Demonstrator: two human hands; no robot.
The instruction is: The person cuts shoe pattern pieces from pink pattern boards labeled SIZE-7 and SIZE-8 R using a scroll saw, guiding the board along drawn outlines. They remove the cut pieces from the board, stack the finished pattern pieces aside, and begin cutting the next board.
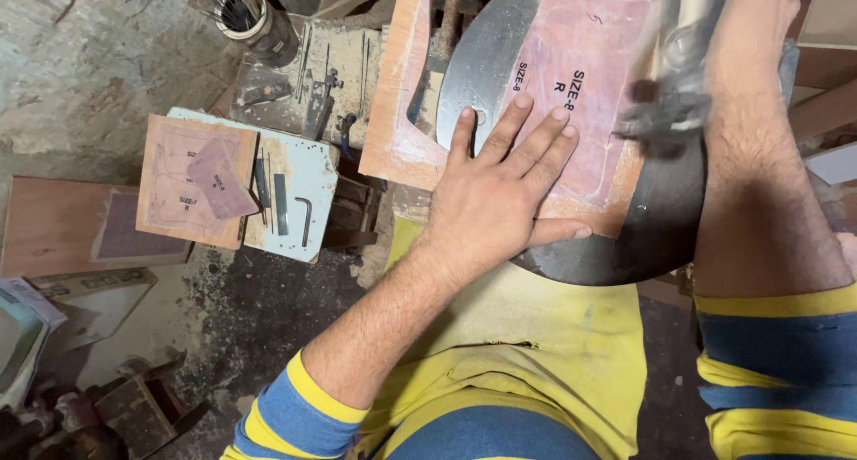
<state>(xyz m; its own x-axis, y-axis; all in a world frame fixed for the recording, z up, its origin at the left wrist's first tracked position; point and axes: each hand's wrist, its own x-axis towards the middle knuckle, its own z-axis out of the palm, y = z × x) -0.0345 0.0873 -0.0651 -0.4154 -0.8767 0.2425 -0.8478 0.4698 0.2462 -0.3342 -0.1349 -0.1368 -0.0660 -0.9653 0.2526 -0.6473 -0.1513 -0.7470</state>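
Here the left hand [500, 188] presses flat, fingers spread, on a pink-coated plywood template [585, 85]; right hand [745, 31] grips a blurred metal tool [674, 76].

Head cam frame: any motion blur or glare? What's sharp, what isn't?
Head view: the right hand and the tool it grips are smeared by motion blur, so the tool's shape is hard to read. The left hand, flat on the plywood template, is sharp. The curved metal plate showing through the cutout has a soft sheen, not blown out. The floor at lower left is dim.
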